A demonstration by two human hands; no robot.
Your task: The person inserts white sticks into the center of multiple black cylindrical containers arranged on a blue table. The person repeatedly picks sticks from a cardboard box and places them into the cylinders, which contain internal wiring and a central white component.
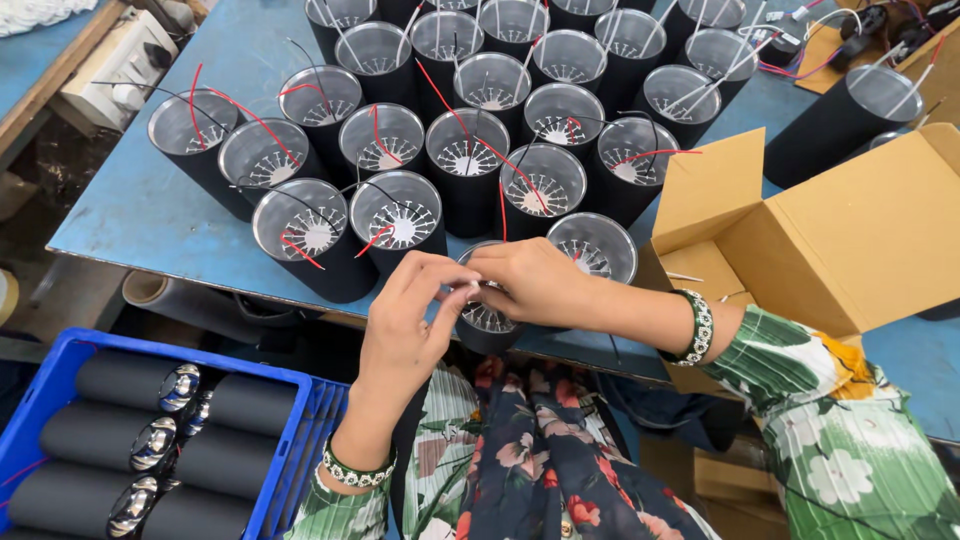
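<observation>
My left hand (405, 325) and my right hand (530, 280) meet over a black cylindrical lamp housing (485, 330) at the table's near edge. The fingertips of both hands pinch something small at its open silvery top; what they hold is too small to tell. Several more black housings (400, 215) with shiny reflectors inside stand upright on the blue table (140, 215), many with red and black wires sticking out.
An open cardboard box (850, 235) lies at the right on the table. A blue crate (290, 440) at lower left holds black cylinders lying on their sides. More wires and parts lie at the far right corner.
</observation>
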